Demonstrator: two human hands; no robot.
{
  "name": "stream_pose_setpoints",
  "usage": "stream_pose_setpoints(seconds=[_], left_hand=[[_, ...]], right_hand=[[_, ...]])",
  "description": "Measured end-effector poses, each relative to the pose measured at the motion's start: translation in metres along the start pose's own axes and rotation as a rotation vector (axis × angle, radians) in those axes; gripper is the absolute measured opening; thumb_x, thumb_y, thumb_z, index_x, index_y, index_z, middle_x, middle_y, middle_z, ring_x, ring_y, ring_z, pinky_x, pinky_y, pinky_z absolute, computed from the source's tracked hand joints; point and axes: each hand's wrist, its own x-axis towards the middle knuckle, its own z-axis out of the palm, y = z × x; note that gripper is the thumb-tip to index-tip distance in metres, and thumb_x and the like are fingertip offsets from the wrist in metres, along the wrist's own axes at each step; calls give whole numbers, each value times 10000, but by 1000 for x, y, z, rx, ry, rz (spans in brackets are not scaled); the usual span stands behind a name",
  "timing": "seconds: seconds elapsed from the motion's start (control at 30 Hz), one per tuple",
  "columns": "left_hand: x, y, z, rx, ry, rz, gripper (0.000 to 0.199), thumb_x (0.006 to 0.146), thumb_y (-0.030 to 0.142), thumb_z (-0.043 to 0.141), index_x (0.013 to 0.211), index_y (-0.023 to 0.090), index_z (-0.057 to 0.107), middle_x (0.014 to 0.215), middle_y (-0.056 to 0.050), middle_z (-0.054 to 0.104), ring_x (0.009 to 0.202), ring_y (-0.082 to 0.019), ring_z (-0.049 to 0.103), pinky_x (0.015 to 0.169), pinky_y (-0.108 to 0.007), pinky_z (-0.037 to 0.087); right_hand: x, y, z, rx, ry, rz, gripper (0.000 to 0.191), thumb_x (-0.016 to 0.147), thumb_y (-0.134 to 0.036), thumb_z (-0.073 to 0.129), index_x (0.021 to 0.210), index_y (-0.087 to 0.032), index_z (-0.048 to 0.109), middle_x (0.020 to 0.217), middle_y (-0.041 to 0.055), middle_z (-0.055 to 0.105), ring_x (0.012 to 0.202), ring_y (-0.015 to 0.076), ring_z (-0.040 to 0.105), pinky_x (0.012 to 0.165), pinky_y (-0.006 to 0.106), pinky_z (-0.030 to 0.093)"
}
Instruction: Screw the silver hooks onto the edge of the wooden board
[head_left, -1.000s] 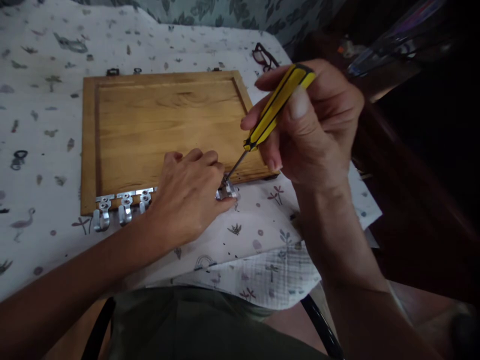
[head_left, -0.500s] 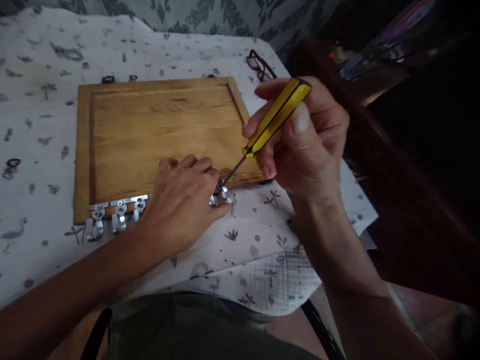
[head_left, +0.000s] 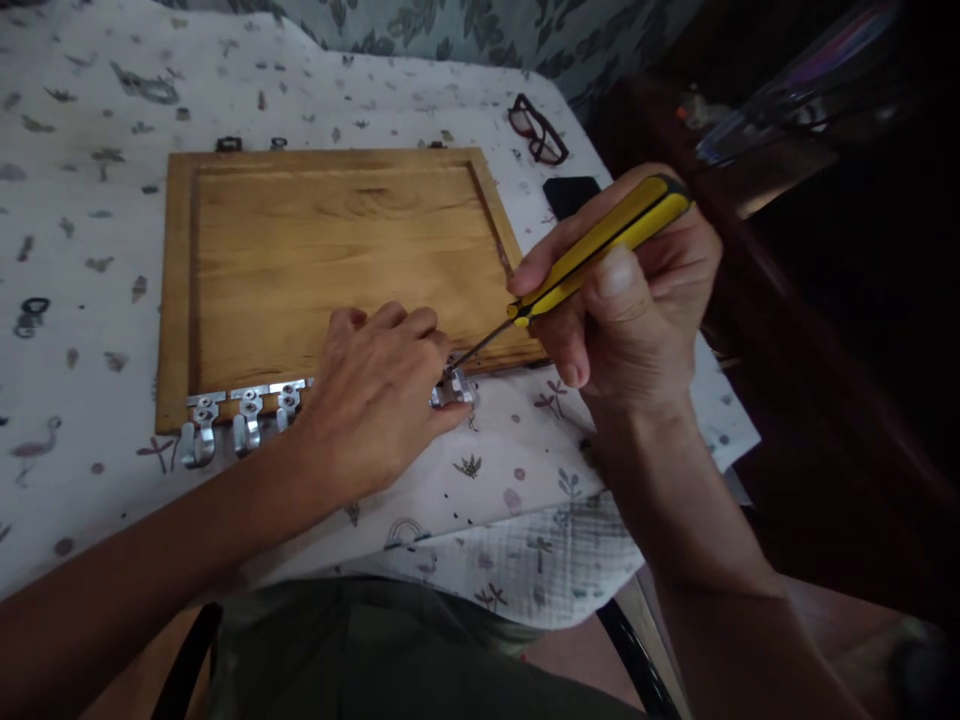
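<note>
A framed wooden panel [head_left: 337, 260] lies flat, with a row of silver metal hooks along its near edge. My right hand [head_left: 637, 300] grips a yellow and black screwdriver [head_left: 600, 250], tilted, its shaft pointing down-left. The tip meets the rightmost metal hook [head_left: 454, 387]. Curled over the near edge, my left hand [head_left: 379, 395] pinches that hook, the thumb below it; part of the hook is hidden by the fingers. To the left, another hook [head_left: 201, 435] and a second hook [head_left: 249, 420] are screwed to the edge, with one more partly behind my left wrist.
Glasses [head_left: 538, 130] rest beyond the panel's far right corner, near a dark flat object [head_left: 570, 195]. Small black fittings [head_left: 229, 145] show at the far edge. A printed white cloth [head_left: 82, 300] covers the table. Dark furniture stands at the right.
The screwdriver now leans lower to the right, with my right hand shifted slightly right. My left hand stays on the hook. The dark flat object has come into sight as the view shifted.
</note>
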Motion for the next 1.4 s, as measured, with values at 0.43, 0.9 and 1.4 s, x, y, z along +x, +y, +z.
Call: stream_pose_setpoints(seconds=[0.43, 0.9, 1.4], left_hand=[[-3, -4, 4, -20, 94, 44, 281, 962, 457, 730, 986, 178, 751, 1068, -110, 728, 1124, -352, 663, 918, -493, 473], [0, -3, 2, 3, 42, 20, 348, 951, 510, 735, 996, 166, 756, 1086, -120, 737, 1151, -379, 665, 921, -543, 486], [-3, -4, 4, 0, 105, 42, 258, 943, 455, 733, 969, 199, 757, 1035, -115, 739, 1068, -356, 677, 885, -519, 498]], right_hand=[[-6, 1, -1, -76, -33, 36, 224, 851, -483, 860, 986, -310, 811, 1001, -14, 830, 388, 65, 506, 298, 253, 377], [-5, 2, -1, -70, -48, 56, 369, 869, -503, 852, 1110, -243, 751, 874, -34, 788, 391, 11, 490, 350, 152, 425], [-12, 4, 7, -120, 109, -54, 196, 877, -487, 829, 950, -311, 784, 849, -9, 767, 333, 64, 394, 283, 281, 308]])
